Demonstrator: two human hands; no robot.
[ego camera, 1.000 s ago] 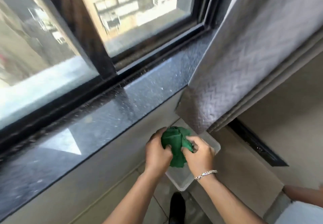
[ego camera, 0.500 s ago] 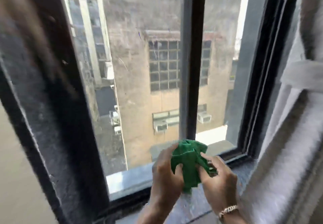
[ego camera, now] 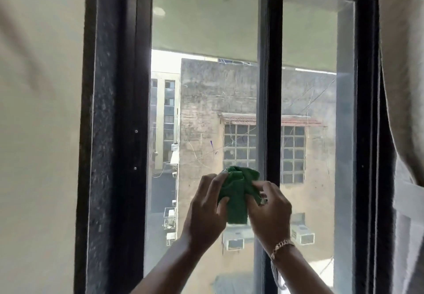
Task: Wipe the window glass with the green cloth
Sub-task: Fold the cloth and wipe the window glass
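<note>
The green cloth (ego camera: 237, 196) is bunched up and held between both hands in front of the window glass (ego camera: 204, 114). My left hand (ego camera: 204, 211) grips its left side, thumb on the cloth. My right hand (ego camera: 268, 211), with a gold bracelet at the wrist, grips its right side. The cloth sits just left of the black middle bar (ego camera: 273, 87) of the window. Whether the cloth touches the glass I cannot tell.
A black window frame (ego camera: 114, 133) runs down the left, with a pale wall (ego camera: 39, 133) beside it. A grey curtain (ego camera: 403, 87) hangs at the right edge. A narrower pane (ego camera: 319, 101) lies right of the bar. Buildings show outside.
Both hands have lifted the cloth from above a clear tub near the floor up in front of the glass. The view has swung from the dark sill up to the panes.
</note>
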